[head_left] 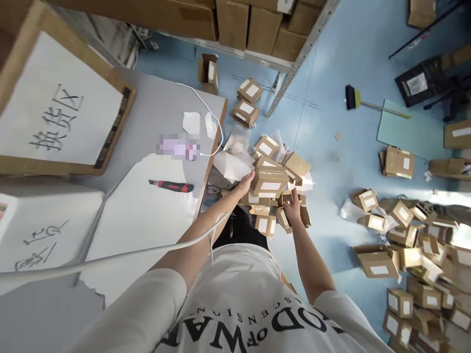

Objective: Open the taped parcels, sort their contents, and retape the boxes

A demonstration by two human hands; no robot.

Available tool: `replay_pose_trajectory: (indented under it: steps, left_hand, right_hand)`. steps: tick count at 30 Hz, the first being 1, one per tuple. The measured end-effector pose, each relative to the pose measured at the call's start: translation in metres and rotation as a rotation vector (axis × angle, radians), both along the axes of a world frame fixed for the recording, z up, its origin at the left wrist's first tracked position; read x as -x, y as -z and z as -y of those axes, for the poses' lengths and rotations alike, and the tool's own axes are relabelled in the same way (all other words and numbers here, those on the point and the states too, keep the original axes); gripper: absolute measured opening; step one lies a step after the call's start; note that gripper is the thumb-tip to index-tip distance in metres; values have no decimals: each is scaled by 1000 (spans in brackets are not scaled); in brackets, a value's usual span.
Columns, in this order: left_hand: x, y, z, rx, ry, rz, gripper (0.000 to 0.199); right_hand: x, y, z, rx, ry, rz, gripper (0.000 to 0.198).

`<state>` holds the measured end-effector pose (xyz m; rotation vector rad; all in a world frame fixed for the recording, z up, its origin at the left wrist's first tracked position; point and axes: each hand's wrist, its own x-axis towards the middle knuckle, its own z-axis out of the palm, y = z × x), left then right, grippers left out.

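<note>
A taped cardboard box (271,182) with a white label is raised above a pile of smaller cartons in front of me. My left hand (246,185) grips its left side, the thumb at the edge and the other fingers partly hidden. Just off the box's lower right corner is my right hand (293,210), fingers stretched out and holding nothing I can see. Open and closed cartons lie beneath both hands, among them a small labelled carton (262,224). Crumpled white plastic wrapping (232,165) lies at the left of the pile.
On the grey table (147,105) at left lie a red-and-black utility knife (171,186) and a white cable (222,128). A metal shelf post (294,66) stands ahead. More cartons (401,213) heap at right, and a broom (353,97) lies on the blue floor.
</note>
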<state>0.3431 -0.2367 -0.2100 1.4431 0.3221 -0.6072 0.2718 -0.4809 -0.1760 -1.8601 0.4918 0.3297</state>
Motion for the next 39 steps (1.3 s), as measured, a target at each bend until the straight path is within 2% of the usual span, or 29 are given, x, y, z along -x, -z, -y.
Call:
replay_pose_trajectory:
  steps: [5,8,13,16,19,21,24,28,33,39]
  left_hand:
    - [29,-30,-39,0,-193,104,74]
    - [59,-46,-71,8,-379,207,70]
    - [140,-78,-132,-64,-856,438,68]
    - [203,-95,-163,-231,-1180,519,69]
    - [270,-105,-177,-411,-1527,502,74]
    - [312,-106,-173,-483,-1728,475,77]
    - [365,-104,-152,-560,-1959,449,80]
    - [417,-98,-110,-689,-2218,449,83]
    - [467,-95,-59,-835,-2436,460,87]
    - [532,-96,10,-1034,-2651,404,88]
  right_hand:
    - [-22,-7,-29,-1,-119,138,85]
    - [-48,-8,-58,-4,-201,186,80]
    - [-86,-16,-133,-47,-429,270,73]
    - [-93,-29,-197,-146,-571,325,70]
    - [-80,-44,-264,-278,-777,335,71]
    - [-62,-52,-304,-345,-935,327,71]
    - [-24,-60,-353,-414,-1139,313,70]
    - [36,-70,-394,-496,-1372,321,68]
    - [116,-84,-414,-609,-1644,331,70]
    - [211,-91,-411,-662,-1892,334,69]
